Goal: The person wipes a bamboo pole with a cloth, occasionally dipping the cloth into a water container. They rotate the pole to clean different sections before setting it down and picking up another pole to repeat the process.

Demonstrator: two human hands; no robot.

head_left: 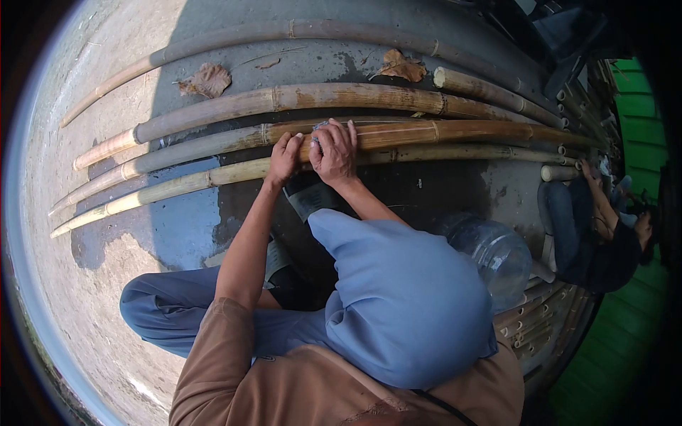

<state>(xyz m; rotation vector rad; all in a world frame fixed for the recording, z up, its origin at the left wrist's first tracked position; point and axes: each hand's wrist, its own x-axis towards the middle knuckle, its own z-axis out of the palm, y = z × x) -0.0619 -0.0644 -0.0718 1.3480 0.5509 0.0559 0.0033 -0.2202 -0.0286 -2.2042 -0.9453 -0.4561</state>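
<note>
A wet brown bamboo pole (pixel 483 130) runs across in front of me, over other poles. The fingers of my left hand (pixel 284 159) are closed on it near its left end, beside a greyish bamboo pole (pixel 206 148). Right next to it, my right hand (pixel 335 150) is bent over the brown pole, knuckles up. A small wad of bluish-grey cloth (pixel 320 128) shows under its fingers, pressed against the pole; most of it is hidden. A pale yellow bamboo pole (pixel 238 173) passes just below both hands.
More bamboo poles (pixel 327 96) lie farther out, with dry leaves (pixel 207 80) among them. A clear plastic water jug (pixel 501 259) stands right of my knee. Another person (pixel 593 227) sits at the far right. Stacked bamboo (pixel 533 319) lies behind the jug, by a green wall (pixel 639 113).
</note>
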